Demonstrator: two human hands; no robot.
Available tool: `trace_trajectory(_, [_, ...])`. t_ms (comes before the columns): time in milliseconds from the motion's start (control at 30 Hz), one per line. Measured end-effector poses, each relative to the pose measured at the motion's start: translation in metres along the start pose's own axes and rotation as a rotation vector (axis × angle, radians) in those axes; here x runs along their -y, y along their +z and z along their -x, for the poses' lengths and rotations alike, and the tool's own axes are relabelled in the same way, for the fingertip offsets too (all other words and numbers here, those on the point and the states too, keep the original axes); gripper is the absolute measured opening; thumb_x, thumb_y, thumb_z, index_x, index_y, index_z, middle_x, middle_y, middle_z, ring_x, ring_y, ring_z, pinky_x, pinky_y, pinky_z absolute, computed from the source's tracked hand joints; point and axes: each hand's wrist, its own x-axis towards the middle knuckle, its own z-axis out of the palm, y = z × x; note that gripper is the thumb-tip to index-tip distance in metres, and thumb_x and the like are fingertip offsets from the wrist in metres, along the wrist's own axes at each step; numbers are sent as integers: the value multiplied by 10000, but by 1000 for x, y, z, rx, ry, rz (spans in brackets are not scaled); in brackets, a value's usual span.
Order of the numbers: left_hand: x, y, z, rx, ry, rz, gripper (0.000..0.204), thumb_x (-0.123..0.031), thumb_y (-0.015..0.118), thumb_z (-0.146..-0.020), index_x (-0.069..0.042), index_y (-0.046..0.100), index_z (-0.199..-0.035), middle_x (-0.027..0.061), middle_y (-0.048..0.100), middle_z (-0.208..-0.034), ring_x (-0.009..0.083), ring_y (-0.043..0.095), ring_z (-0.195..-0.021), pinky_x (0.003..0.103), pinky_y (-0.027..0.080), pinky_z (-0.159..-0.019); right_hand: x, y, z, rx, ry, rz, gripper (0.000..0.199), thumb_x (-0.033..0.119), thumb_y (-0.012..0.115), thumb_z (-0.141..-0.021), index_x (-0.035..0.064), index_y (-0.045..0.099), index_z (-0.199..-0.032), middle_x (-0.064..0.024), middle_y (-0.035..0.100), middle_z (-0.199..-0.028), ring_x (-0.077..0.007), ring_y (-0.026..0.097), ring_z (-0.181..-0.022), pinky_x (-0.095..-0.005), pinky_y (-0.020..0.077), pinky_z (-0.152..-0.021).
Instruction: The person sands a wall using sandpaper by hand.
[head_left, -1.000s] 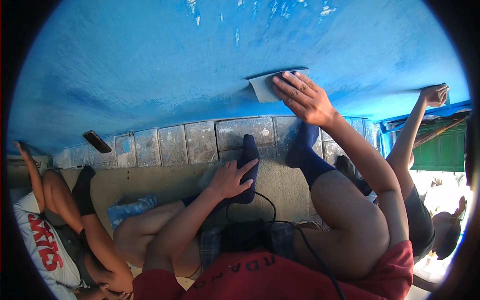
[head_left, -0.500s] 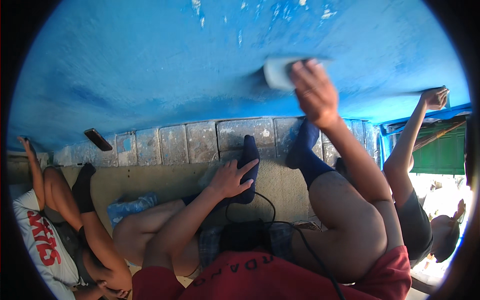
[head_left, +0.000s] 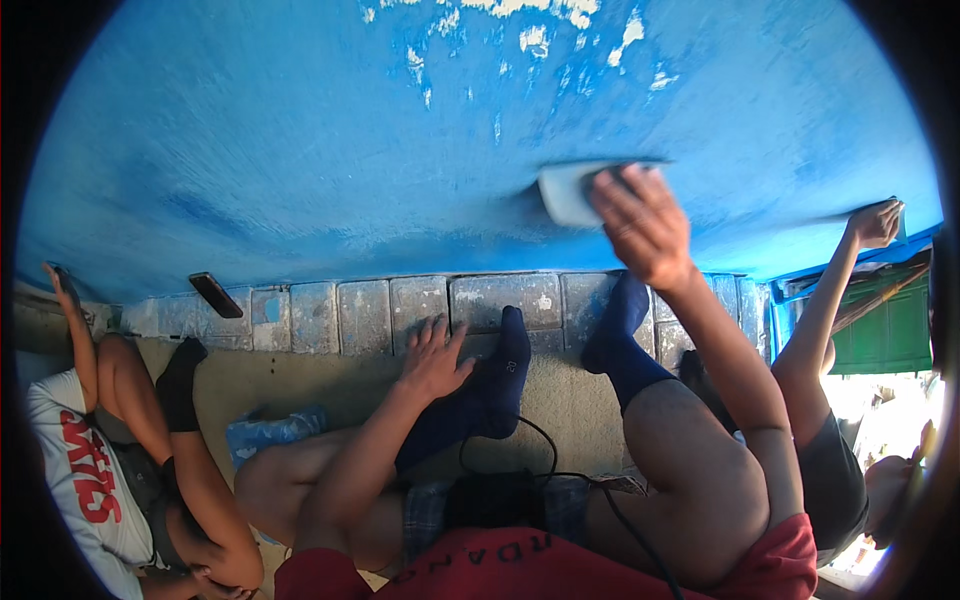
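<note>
My right hand (head_left: 645, 225) presses a pale sheet that looks like sandpaper (head_left: 570, 195) against the blue painted wall (head_left: 330, 160). The sheet's left part sticks out past my fingers, which are slightly blurred. Lower down, my left hand (head_left: 435, 360) is spread open and holds nothing. It hovers over the ledge and floor, just left of my foot in a dark blue sock (head_left: 508, 365). My other socked foot (head_left: 622, 315) rests near the base of the wall, below my right wrist. White patches (head_left: 535, 40) of chipped paint show higher up.
Grey blocks (head_left: 420, 305) line the wall's foot, with a dark phone (head_left: 215, 295) at their left. A blue-and-white packet (head_left: 270, 430) lies by my left knee. A cable (head_left: 548, 435) loops near my lap. Co-workers sit on both sides, a hand (head_left: 878, 223) at right touching the wall.
The view has tilted up, so more chipped paint shows. My right hand and the sheet have slid slightly across the wall. My left hand has moved left, off my sock.
</note>
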Motion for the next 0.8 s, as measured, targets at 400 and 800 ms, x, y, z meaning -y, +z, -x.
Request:
trace_trajectory(400, [-4,19,1,81,-81,-175,884,-375,666,-888,-57,214,-1578,228,171,-1632,490,117,-1498,618,255,-1155,-5,-13,-55,-151,36,86,382,57,736,-757,56,738,-1139,-95,671,-1296,-318,565,-1301,-474,434,-1103])
trace_trajectory(800, [-1,17,-2,118,-86,-148,844,-395,666,-882,-184,252,-1587,236,154,-1638,515,107,-1492,670,219,-1143,-3,-30,-102,-53,-119,87,316,19,750,-716,53,757,-1030,-72,705,-1222,-346,594,-1261,-480,475,-1048])
